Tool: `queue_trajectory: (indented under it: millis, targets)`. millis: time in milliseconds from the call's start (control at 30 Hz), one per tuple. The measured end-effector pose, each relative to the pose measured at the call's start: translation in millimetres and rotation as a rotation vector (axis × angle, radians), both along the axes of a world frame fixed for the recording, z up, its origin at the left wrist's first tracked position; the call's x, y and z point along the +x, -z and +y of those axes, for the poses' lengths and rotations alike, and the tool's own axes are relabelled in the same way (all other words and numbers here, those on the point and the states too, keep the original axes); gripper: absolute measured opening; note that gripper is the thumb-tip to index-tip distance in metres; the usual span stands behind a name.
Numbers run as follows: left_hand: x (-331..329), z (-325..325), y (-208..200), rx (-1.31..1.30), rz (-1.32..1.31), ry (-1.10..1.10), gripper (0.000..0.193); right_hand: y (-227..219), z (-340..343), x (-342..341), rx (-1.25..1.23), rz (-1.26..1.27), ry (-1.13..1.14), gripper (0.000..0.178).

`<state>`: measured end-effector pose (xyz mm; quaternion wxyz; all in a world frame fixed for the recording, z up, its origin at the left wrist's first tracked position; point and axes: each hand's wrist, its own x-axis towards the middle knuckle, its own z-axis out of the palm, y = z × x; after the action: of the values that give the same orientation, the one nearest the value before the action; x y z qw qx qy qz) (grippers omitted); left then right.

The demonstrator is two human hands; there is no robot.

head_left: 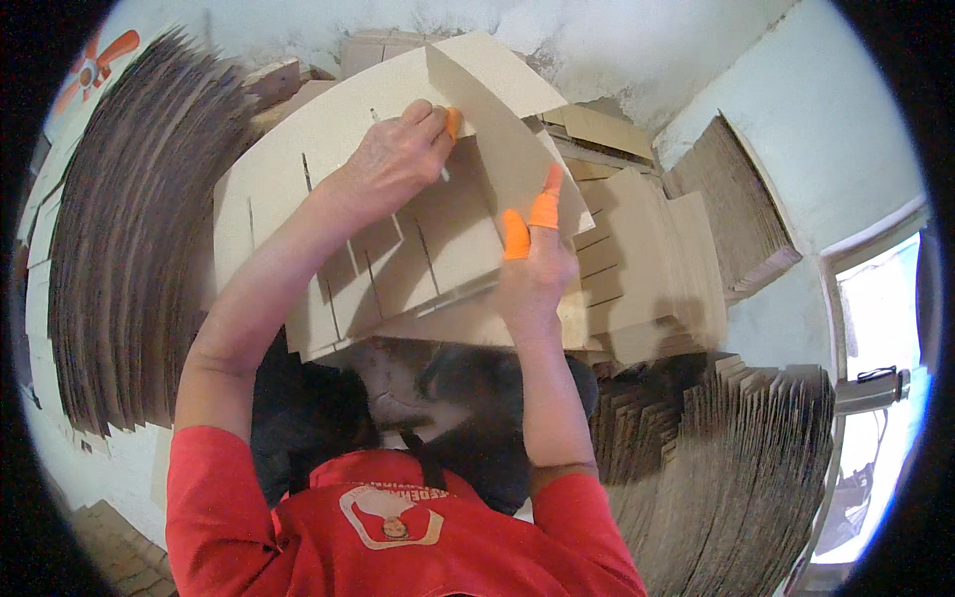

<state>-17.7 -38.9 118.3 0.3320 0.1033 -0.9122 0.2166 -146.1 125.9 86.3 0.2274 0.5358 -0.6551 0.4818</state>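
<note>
Slotted cardboard (pixel 408 264) lies across the upper middle of the frame, where we see one panel (pixel 502 124) raised at an angle. Our left hand (pixel 403 154) is curled nearly into a fist at the upper centre, an orange finger cover (pixel 453 123) on one finger, and pinches an edge of the slotted cardboard. Our right hand (pixel 539 264), right of centre, is by the panel's lower corner with its orange-wrapped index finger pointing up and thumb apart; we cannot tell whether it grips anything. Just right of it we have a stack of slotted sheets (pixel 662 259). Tall brown cardboard piles stand at the left (pixel 144 239) and lower right (pixel 741 458), and an orange fan (pixel 90 72) shows at upper left.
</note>
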Motion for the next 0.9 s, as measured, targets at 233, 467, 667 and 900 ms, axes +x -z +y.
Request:
queue_trajectory:
  millis: [233,467,667,900]
  targets:
    - [18,17,-3,-0.030,0.111,0.103,0.033,-17,9,10,0.245,0.028,-0.038,0.063]
    - [14,51,-1,0.274,-0.111,0.173,0.035,-33,-16,5,0.536,0.124,0.014,0.050]
    - [32,36,-9,0.357,0.013,-0.141,0.044,-26,-91,-26,0.776,0.329,-0.047,0.024]
    - [89,74,48,0.593,0.034,-0.370,0.077,71,-136,-100,0.858,0.226,-0.101,0.022]
